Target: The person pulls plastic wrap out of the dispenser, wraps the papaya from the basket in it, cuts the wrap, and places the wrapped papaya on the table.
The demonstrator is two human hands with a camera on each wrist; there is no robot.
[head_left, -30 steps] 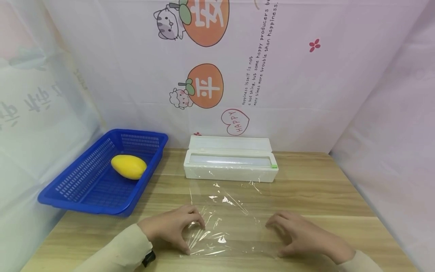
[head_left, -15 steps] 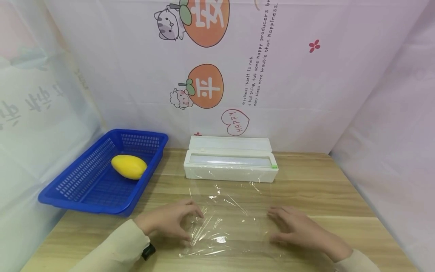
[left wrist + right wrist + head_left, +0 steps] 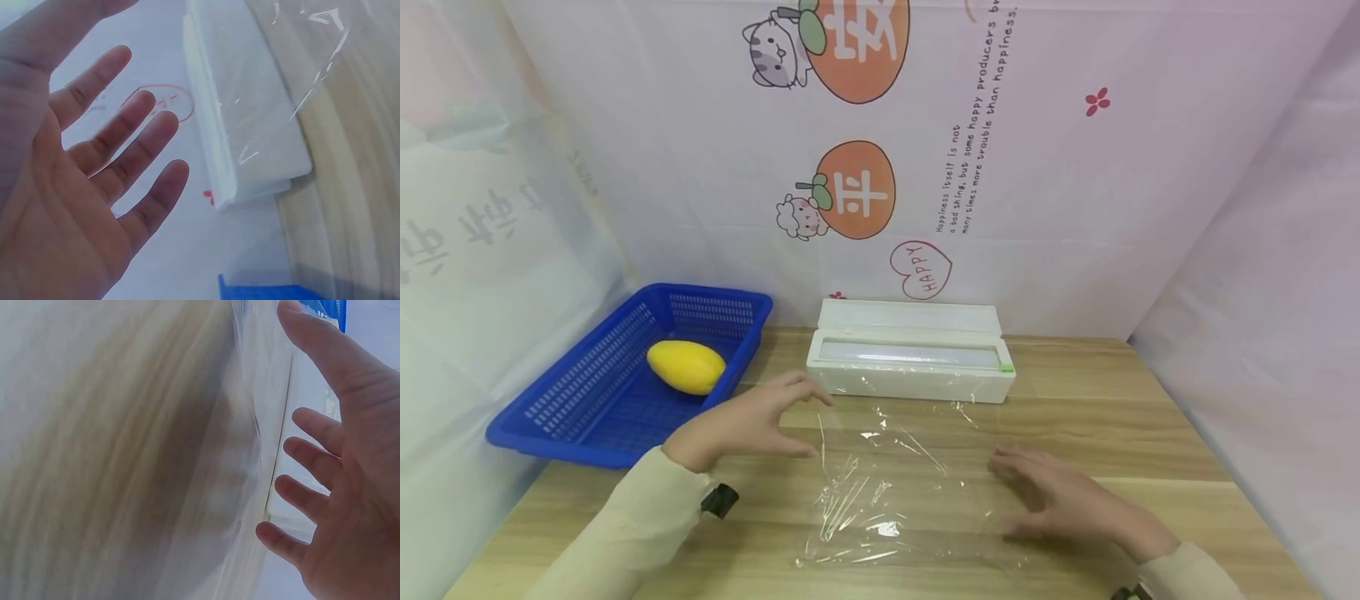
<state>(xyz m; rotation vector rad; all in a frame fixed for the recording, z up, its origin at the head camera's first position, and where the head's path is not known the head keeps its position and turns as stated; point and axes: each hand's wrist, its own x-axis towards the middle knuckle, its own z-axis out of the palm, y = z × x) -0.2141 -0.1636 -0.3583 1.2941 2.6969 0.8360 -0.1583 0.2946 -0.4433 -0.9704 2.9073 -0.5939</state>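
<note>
Left hand (image 3: 745, 423) is moving off from the film (image 3: 910, 475); right hand (image 3: 1063, 502) is lingering by its right edge.
Compared with half a second ago, the left hand is reaching farther forward, passing between the basket (image 3: 632, 421), where a yellow fruit (image 3: 687, 367) is lying, and the white box (image 3: 917, 385). On both hands the fingers are spreading loosely, gripping nothing; whether the right fingertips are touching the film is hard to tell. The film is lying spread on the tabletop (image 3: 1120, 417) before the box, apparently staying put without being held.
</note>
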